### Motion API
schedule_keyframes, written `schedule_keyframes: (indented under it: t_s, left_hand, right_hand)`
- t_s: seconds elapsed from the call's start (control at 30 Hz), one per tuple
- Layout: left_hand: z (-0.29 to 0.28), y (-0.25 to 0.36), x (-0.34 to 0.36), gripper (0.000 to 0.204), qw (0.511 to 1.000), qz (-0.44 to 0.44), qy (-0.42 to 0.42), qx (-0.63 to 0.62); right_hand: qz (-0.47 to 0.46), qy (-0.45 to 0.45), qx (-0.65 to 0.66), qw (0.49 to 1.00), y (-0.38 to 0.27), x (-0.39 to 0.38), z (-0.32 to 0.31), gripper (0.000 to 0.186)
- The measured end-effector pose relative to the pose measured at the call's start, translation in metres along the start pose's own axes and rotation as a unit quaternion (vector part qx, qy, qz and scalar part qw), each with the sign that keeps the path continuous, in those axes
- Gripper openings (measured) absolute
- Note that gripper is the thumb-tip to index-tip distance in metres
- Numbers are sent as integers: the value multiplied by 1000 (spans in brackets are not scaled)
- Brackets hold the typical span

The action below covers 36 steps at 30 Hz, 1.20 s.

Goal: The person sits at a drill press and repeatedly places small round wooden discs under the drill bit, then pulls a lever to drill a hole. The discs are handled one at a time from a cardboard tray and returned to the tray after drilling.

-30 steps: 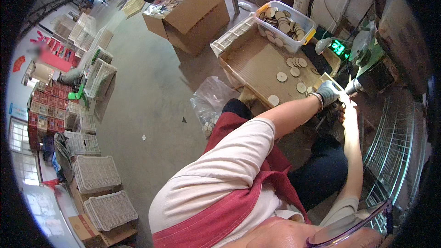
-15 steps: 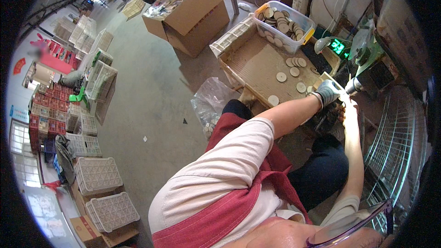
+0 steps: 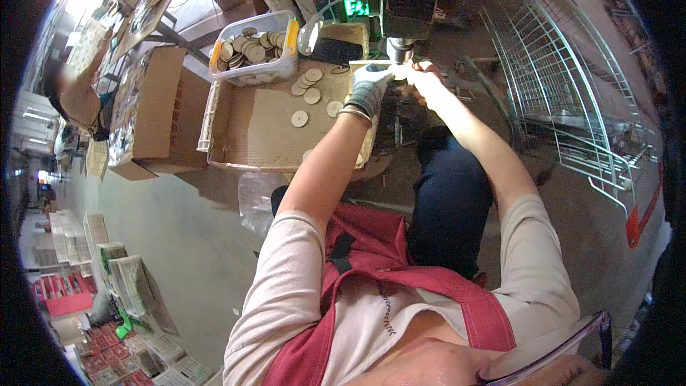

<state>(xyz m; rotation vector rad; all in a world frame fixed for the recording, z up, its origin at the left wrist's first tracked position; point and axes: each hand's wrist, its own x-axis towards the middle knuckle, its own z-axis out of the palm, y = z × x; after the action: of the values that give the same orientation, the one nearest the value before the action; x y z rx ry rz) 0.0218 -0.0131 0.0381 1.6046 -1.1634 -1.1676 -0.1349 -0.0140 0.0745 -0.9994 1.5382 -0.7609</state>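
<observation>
- A small pale piece sits right under the machine's round metal head, far from the person and a little to the right of the middle. It is too bright and too small to tell its shape for sure.
- The left hand wears a grey glove. Its fingers are curled and pressed together on the left side of the pale piece.
- The right hand is bare. It touches the piece from the right side, but the light is so strong there that I cannot tell how its fingers sit.
- I think the step now is holding the piece in place under the machine, with both hands close together.
- I think the next move needs steady hands, and fingers kept away from the metal head.
- Just left of the hands lies a flat cardboard tray. A few round wooden discs lie on it, some in a small pile at the far end and one more alone near the middle.
- Farther away, at the far left edge of the tray, stands a clear plastic tub with yellow clips, full of more discs.
- Left of the tray is a big cardboard box, and another person works beyond it.
- On the right stands a wire rack.
- Near the person, a dark knee and a red apron show.
</observation>
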Motion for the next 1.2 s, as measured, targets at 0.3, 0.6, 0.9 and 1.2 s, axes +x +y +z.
schedule_keyframes:
  t_s: [0.3, 0.6, 0.9, 1.2]
  left_hand:
    - [2, -14, 6, 31, 996, 52, -24, -72]
    - [-1, 2, -5, 28, 998, 57, -21, 13]
    - [1, -2, -17, 26, 991, 49, -31, -119]
    - [-3, -5, -16, 20, 986, 31, -45, -159]
  right_hand:
    - [-56, -31, 35, 997, -5, -11, -1, 30]
    - [-21, -31, 6, 999, -17, -26, -9, 31]
    - [-14, -25, -12, 1000, -25, -35, -7, 28]
    - [-13, -34, -32, 999, -20, -26, -5, 34]
